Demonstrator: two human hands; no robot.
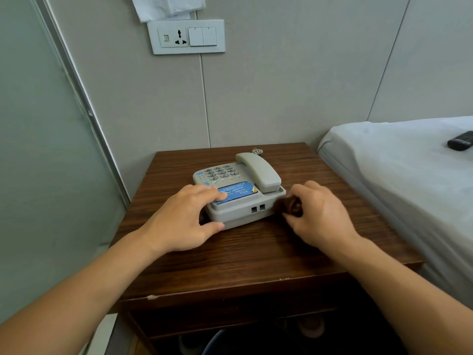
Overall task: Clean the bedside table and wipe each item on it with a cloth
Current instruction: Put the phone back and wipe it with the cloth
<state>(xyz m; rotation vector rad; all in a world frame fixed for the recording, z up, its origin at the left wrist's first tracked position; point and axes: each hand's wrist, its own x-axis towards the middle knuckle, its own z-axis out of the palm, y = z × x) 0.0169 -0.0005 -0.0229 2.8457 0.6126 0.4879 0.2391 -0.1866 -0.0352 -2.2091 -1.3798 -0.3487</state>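
Hands: two, both reaching over the counter to the one phone.
Left hand (183, 216): bracing the phone (239, 193), fingers lying fairly straight over the blue card on its near panel, thumb pressing against the lower front edge.
Right hand (316, 212): clenching round the cloth (288, 206) and holding it against the phone's near right corner.
Cloth: one, dark brown, bunched up, mostly hiding inside the fingers.
Phone: one, pale grey, sitting near the middle of the counter, keypad on the left half.
Handset (258, 171): one, lying in its cradle on the right side of the phone.
Cord (257, 151): one coiled piece, showing behind the handset.
Sockets on phone: two small square ones, facing the camera on the front wall.
Counter (268, 252): one dark wood-grain bedside unit, standing in the corner, front edge chipping in two spots.
Space below counter: open shelf, holding dim shapes too dark for naming.
Bed (399, 170): one, white sheet, standing just beside the counter on the right.
Remote (460, 140): one, dark, lying on the bed.
Wall plate (188, 37): one, carrying one socket and two rocker switches.
Paper (167, 6): white sheets hanging above the plate.
Walls: pale grey panels behind, frosted pane on the left.
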